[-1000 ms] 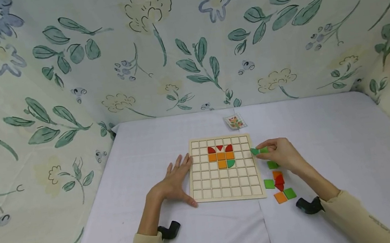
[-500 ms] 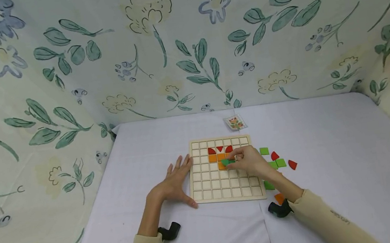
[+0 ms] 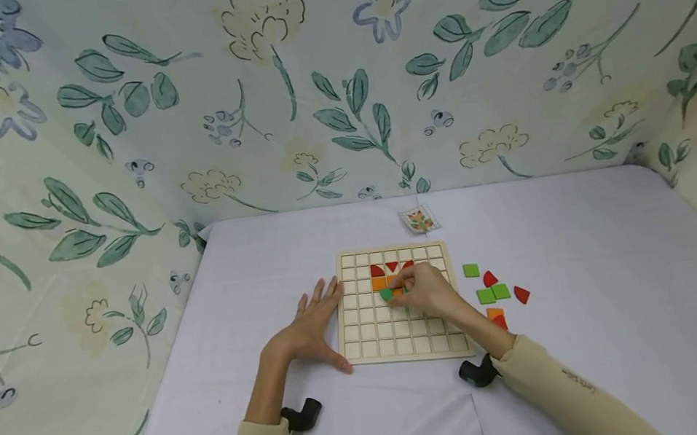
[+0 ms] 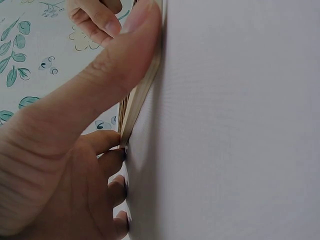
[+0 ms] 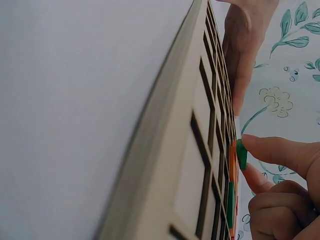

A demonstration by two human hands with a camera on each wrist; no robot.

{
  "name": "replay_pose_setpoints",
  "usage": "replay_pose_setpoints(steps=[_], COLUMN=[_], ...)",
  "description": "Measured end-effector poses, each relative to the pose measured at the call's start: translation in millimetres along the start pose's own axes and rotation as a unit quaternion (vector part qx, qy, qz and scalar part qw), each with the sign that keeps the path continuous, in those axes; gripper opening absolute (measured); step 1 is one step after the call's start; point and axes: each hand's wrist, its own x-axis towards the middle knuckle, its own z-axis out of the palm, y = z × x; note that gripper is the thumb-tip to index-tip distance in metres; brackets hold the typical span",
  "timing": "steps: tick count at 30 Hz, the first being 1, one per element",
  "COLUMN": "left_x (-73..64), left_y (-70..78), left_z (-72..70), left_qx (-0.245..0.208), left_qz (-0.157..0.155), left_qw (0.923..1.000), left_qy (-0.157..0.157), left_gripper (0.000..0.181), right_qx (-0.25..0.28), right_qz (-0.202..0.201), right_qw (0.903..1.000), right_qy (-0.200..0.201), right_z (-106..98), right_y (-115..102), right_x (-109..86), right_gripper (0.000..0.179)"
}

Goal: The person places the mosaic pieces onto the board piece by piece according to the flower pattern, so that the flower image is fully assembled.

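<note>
A pale wooden grid board (image 3: pixel 370 332) lies flat on the white-covered table. Against its left side rests my left hand (image 3: pixel 307 332), fingers spread and thumb near the lower left corner. Between thumb and finger, my right hand (image 3: pixel 427 291) pinches a green quarter-round tile (image 5: pixel 242 154) just over the board, left of the orange stem square. Red tiles (image 3: pixel 377 271) and orange square tiles (image 3: pixel 380 284) sit in the upper middle cells. My right hand partly covers them. Another green tile (image 5: pixel 230 205) lies in the board, seen in the right wrist view.
Loose green squares (image 3: pixel 471 270), red quarter-rounds (image 3: pixel 522 294) and an orange tile (image 3: pixel 495 313) lie right of the board, some partly hidden by my right forearm. A small pattern card (image 3: pixel 419 219) lies behind the board. Floral cloth (image 3: pixel 307 105) hangs at the back.
My right hand has carried the green quarter-round tile from the loose pieces leftward onto the board's middle. A green square it also held was let go beside the board. My left hand stays put.
</note>
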Motion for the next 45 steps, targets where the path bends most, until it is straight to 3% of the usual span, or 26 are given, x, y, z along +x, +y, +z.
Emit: replay_pose_setpoints(steps=[24, 45], left_x=[-0.2, -0.1], left_y=[-2.6, -0.2], left_z=[1.5, 0.1], left_qx=[0.005, -0.003], left_qz=[0.0, 0.002], left_qw=[1.0, 1.0], left_qy=[-0.001, 0.003], left_gripper=[0.152, 0.152], right_qx=[0.023, -0.006], right_qz=[-0.003, -0.022], right_qw=[0.9997, 0.9997], right_qy=[-0.003, 0.008], right_z=[6.6, 8.6], right_y=[0.6, 1.0], right_x=[0.2, 4.6], right_gripper=[0.023, 0.017])
